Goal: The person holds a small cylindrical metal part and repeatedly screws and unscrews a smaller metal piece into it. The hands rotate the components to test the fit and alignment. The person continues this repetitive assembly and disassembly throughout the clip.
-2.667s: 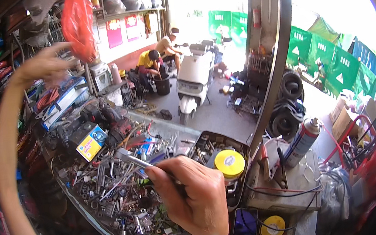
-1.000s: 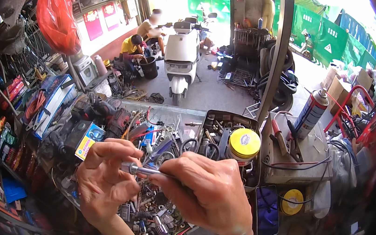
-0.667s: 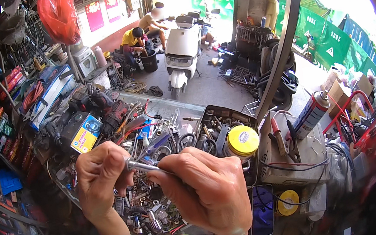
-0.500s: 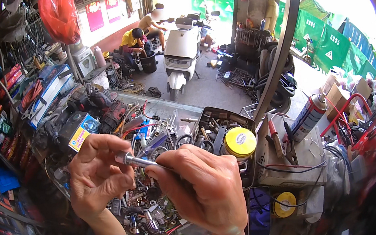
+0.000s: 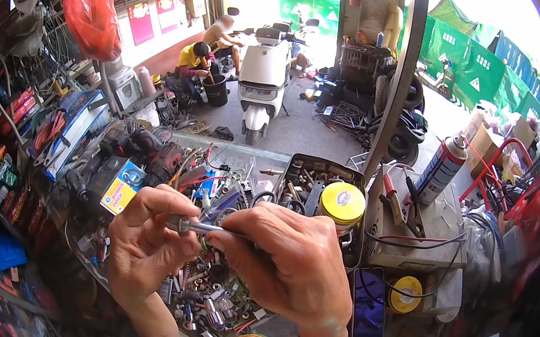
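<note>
Both hands are raised over a bench strewn with small hardware. My right hand [image 5: 287,254] is closed on the thin shaft of a metal rod [image 5: 204,227], pinched between thumb and forefinger. At the rod's left end is a wider cylindrical metal head [image 5: 179,223], like a socket. The curled fingers of my left hand [image 5: 142,251] close round that head, covering part of it. The far end of the shaft disappears inside my right hand. Below lie loose bolts, nuts and sockets [image 5: 216,310].
An open toolbox [image 5: 310,163] holds a yellow-lidded tub [image 5: 343,202]. To its right, a spray can [image 5: 442,167] and pliers [image 5: 413,205] are on a metal case [image 5: 387,242]. A yellow box [image 5: 122,186] is at left. Beyond the bench are a white scooter [image 5: 262,75] and two seated people.
My left fingers have curled in closer over the rod's head. The rod and right hand have shifted only slightly; the whole view has moved a little.
</note>
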Demonstrator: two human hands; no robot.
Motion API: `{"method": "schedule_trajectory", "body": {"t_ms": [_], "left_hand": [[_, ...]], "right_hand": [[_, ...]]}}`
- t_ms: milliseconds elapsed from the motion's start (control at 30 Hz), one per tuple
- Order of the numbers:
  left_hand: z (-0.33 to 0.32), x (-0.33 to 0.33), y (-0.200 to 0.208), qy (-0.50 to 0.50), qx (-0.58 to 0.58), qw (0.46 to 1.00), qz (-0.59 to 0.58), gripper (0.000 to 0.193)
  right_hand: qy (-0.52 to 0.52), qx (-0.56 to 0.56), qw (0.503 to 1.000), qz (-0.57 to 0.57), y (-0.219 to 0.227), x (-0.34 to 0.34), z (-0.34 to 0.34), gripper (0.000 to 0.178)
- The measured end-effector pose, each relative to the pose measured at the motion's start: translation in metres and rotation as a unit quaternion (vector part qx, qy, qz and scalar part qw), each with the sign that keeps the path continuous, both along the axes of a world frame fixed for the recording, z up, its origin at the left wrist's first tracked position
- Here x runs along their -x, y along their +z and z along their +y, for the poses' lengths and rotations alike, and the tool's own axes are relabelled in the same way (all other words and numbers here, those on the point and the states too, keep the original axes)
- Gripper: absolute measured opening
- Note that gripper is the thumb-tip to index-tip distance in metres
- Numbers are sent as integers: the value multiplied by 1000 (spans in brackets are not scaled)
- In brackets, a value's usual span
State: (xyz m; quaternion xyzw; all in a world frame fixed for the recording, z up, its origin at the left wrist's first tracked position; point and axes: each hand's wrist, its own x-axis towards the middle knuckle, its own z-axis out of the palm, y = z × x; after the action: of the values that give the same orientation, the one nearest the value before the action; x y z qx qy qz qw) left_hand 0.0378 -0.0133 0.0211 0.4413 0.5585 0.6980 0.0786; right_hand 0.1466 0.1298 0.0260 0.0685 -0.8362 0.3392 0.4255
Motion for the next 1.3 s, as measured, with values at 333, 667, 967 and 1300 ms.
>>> {"method": "schedule_trajectory", "body": {"t_ms": [333, 667, 967, 1300], "left_hand": [[-9, 15, -6, -4, 82, 994, -75, 39], [-1, 11, -5, -30, -4, 997, -72, 54], [-5, 4, 3, -5, 7, 998, -57, 26], [-4, 7, 1, 34, 76, 992, -95, 39]], "right_hand": [[-14, -4, 1000, -6, 0, 0, 0, 12], [-24, -3, 1000, -2, 1, 0, -3, 12], [-27, -7, 1000, -3, 1, 1, -3, 12], [-30, -4, 999, -21, 3, 1, -7, 11]]}}
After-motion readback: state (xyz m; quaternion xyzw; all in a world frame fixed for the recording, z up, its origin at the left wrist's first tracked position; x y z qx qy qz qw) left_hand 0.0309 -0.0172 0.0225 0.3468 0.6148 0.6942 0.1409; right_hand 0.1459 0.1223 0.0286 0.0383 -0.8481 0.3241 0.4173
